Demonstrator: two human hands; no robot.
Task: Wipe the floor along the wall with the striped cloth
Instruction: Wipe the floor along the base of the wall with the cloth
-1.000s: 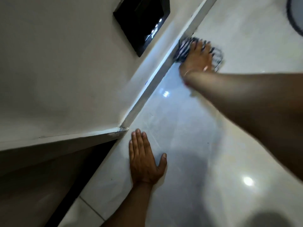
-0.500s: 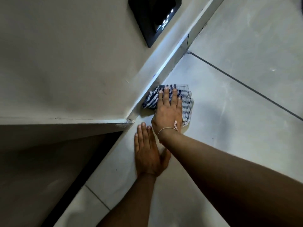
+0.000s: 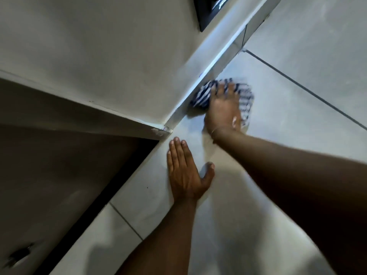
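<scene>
The striped cloth point(image 3: 200, 96), blue and white and bunched up, lies on the pale tiled floor point(image 3: 297, 120) against the skirting point(image 3: 210, 68) at the foot of the wall point(image 3: 119, 46). My right hand point(image 3: 224, 108) presses flat on top of the cloth with fingers spread, covering its middle; hand and cloth are blurred by motion. My left hand point(image 3: 184, 171) rests flat on the floor nearer to me, fingers together, close to the wall's outer corner and holding nothing.
A dark panel point(image 3: 210, 10) is set in the wall further along. The wall's outer corner point(image 3: 164, 130) juts beside my left hand, with a dark doorway recess point(image 3: 59, 165) to its left. Dark grout lines point(image 3: 309, 92) cross the tiles.
My right hand swept the cloth back along the skirting from far to near the corner, and now sits slightly further out. My left hand stayed planted on the floor.
</scene>
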